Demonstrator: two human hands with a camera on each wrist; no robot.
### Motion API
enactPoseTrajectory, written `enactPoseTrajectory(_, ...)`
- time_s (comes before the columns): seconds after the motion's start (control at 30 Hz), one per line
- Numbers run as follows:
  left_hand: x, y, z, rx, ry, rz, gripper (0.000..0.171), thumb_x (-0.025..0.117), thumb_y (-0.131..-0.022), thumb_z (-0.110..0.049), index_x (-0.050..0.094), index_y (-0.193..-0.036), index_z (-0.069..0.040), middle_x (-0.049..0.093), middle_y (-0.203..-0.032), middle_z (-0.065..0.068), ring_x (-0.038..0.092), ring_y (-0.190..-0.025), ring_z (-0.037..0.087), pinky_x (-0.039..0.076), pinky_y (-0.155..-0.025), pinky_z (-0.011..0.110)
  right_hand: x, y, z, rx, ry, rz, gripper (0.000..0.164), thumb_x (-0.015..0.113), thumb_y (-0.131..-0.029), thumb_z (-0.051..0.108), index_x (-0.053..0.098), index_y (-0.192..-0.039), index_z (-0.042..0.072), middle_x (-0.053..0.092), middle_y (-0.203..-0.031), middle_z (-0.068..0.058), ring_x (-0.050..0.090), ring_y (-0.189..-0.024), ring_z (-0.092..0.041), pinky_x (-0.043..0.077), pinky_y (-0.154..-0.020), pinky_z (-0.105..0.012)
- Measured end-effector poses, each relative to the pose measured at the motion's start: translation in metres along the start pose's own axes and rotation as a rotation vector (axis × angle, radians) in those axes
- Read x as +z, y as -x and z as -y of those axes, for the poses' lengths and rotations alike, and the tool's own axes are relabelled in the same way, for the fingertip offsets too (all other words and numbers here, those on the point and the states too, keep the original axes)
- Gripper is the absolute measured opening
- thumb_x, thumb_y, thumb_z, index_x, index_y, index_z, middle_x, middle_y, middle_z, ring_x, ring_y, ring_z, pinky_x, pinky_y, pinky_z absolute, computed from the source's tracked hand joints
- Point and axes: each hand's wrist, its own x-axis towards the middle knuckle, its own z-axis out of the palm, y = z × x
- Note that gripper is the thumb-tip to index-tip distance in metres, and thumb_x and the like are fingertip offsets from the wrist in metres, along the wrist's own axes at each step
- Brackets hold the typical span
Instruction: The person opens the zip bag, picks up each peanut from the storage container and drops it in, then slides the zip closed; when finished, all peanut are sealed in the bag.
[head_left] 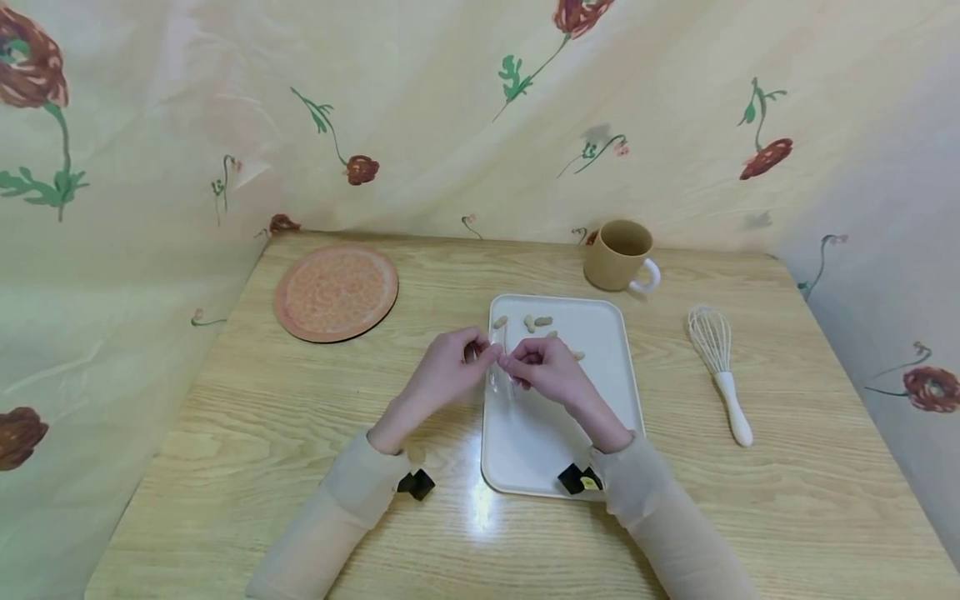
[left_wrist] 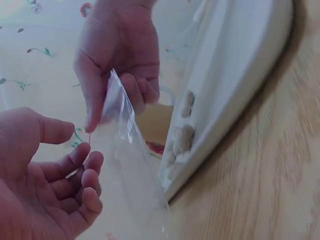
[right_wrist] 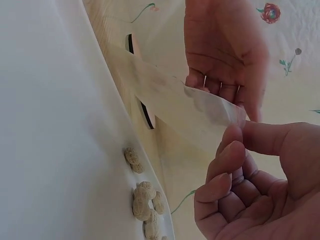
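A clear plastic bag (right_wrist: 190, 107) with a thin red line along its top edge hangs between the hands, over the left side of a white tray (head_left: 525, 454). My right hand (head_left: 551, 367) pinches the bag at the red-lined edge between thumb and forefinger. My left hand (head_left: 450, 367) is close beside it, thumb (left_wrist: 57, 131) and forefinger apart, the other fingers loosely bent. In the right wrist view, the bag partly hides the left fingers. Several peanuts in their shells (right_wrist: 143, 202) lie on the tray toward its far end.
A tan mug (head_left: 611, 262) with a white handle stands behind the tray. To the right lies a whisk (head_left: 723, 379) with a white handle. A round orange-pink mat (head_left: 335, 292) is at the far left of the wooden table (head_left: 247, 417). Flowered cloth (head_left: 420, 125) hangs behind.
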Motion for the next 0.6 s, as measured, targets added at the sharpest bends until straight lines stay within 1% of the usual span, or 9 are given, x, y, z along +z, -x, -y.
enactPoseTrajectory(0.07, -0.001, 0.001, -0.003, -0.058, 0.056, 0.03, 0.02, 0.061, -0.1, -0.025, 0.068, -0.091, -0.009, 0.062, -0.076, 0.002, 0.053, -0.067, 0.014, 0.043, -0.059, 0.026, 0.002, 0.0, 0.0, -0.008, 0.003, -0.001, 0.02, 0.067, -0.095, 0.015, 0.065, -0.082, 0.0, 0.059, -0.064, -0.001, 0.051, -0.059, -0.014, 0.038, -0.052, -0.023)
enactPoseTrajectory(0.13, -0.001, 0.001, -0.005, -0.108, 0.092, 0.05, 0.023, 0.059, -0.101, -0.028, 0.069, -0.093, -0.009, 0.066, -0.079, 0.004, 0.056, -0.068, 0.015, 0.044, -0.06, 0.026, 0.003, 0.0, -0.001, -0.016, 0.004, 0.005, 0.019, 0.067, -0.095, 0.014, 0.065, -0.083, 0.0, 0.058, -0.064, -0.002, 0.051, -0.059, -0.014, 0.038, -0.052, -0.023)
enactPoseTrajectory(0.27, -0.001, 0.001, -0.008, -0.194, 0.144, 0.102, 0.027, 0.058, -0.102, -0.03, 0.07, -0.091, -0.008, 0.069, -0.079, 0.006, 0.063, -0.07, 0.026, 0.046, -0.058, 0.027, 0.006, -0.001, 0.0, -0.038, 0.012, 0.038, 0.015, 0.067, -0.095, 0.009, 0.064, -0.083, 0.0, 0.06, -0.065, -0.003, 0.052, -0.058, -0.014, 0.038, -0.051, -0.023)
enactPoseTrajectory(0.33, -0.001, 0.001, -0.008, -0.221, 0.156, 0.126, 0.027, 0.058, -0.102, -0.029, 0.071, -0.091, -0.007, 0.069, -0.076, 0.005, 0.066, -0.071, 0.032, 0.047, -0.057, 0.027, 0.007, 0.0, 0.0, -0.047, 0.018, 0.054, 0.013, 0.067, -0.094, 0.007, 0.065, -0.083, 0.001, 0.062, -0.067, -0.003, 0.054, -0.057, -0.014, 0.039, -0.051, -0.023)
enactPoseTrajectory(0.4, 0.0, 0.001, -0.009, -0.24, 0.165, 0.141, 0.027, 0.058, -0.102, -0.027, 0.071, -0.093, -0.006, 0.069, -0.074, 0.005, 0.067, -0.072, 0.035, 0.048, -0.057, 0.027, 0.009, 0.001, 0.001, -0.059, 0.019, 0.071, 0.012, 0.066, -0.094, 0.005, 0.066, -0.083, 0.001, 0.063, -0.068, -0.004, 0.055, -0.057, -0.015, 0.04, -0.051, -0.023)
enactPoseTrajectory(0.5, 0.001, 0.002, -0.008, -0.257, 0.166, 0.144, 0.026, 0.058, -0.101, -0.025, 0.072, -0.093, -0.005, 0.068, -0.071, 0.005, 0.067, -0.071, 0.035, 0.047, -0.056, 0.026, 0.011, 0.001, 0.0, -0.079, 0.008, 0.096, 0.01, 0.067, -0.094, 0.005, 0.066, -0.085, 0.0, 0.063, -0.068, -0.005, 0.056, -0.058, -0.016, 0.041, -0.052, -0.023)
enactPoseTrajectory(0.6, 0.002, 0.002, -0.008, -0.264, 0.174, 0.14, 0.026, 0.058, -0.101, -0.024, 0.072, -0.092, -0.004, 0.067, -0.069, 0.005, 0.067, -0.068, 0.032, 0.048, -0.055, 0.025, 0.014, 0.0, -0.002, -0.097, -0.006, 0.115, 0.011, 0.068, -0.094, 0.005, 0.066, -0.085, -0.001, 0.063, -0.069, -0.004, 0.057, -0.058, -0.016, 0.043, -0.052, -0.023)
